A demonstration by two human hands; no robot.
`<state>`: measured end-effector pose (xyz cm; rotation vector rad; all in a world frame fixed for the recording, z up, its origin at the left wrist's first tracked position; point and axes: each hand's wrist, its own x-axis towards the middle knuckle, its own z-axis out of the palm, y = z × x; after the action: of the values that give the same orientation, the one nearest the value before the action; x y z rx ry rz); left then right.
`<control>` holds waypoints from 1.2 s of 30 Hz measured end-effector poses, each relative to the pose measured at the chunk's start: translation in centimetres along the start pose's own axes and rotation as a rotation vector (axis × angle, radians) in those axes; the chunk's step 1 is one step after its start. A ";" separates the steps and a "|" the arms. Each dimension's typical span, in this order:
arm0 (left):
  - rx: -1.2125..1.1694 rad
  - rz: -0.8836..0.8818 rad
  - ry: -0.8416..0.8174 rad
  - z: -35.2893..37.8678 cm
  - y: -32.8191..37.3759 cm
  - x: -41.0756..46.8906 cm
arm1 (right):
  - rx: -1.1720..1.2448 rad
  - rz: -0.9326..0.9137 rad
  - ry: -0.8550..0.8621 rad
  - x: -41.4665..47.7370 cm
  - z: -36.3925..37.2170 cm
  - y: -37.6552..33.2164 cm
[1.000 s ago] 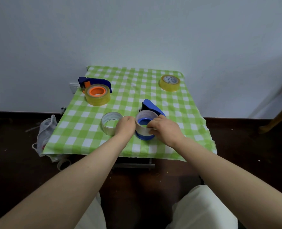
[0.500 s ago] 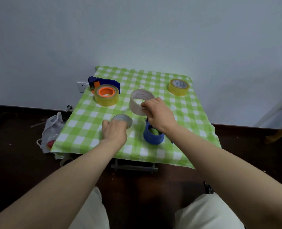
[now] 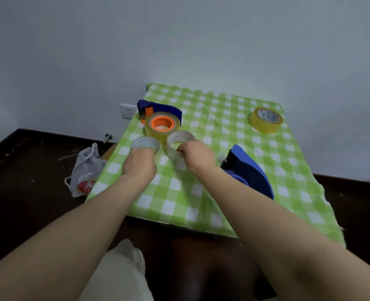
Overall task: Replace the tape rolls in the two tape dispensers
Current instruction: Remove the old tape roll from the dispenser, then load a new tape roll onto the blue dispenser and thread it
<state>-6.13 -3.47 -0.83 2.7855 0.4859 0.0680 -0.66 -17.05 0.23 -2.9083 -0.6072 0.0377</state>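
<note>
I see the left hand (image 3: 139, 165) gripping a clear tape roll (image 3: 145, 143) and the right hand (image 3: 198, 156) pinching a second clear roll (image 3: 179, 137) just beside it. A loaded dispenser (image 3: 161, 118) sits behind them, and a blue dispenser (image 3: 248, 170) lies to the right.

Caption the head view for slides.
Left hand grips a thin clear tape roll, right hand a second clear roll, over the green checked tablecloth.

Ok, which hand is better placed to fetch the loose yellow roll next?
Probably the right hand: the loose yellow roll and blue dispenser lie on its side, though it must release the clear roll it pinches. The left hand, gripping another roll, is farther off.
</note>
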 end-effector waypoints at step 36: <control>-0.142 0.343 -0.158 1.7 22.7 6.9 | 0.185 0.476 0.124 2.4 -6.1 24.8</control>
<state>7.87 -21.96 4.61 2.6758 -0.0365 -0.0400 11.66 -39.44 1.99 -2.7755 0.1103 -0.0252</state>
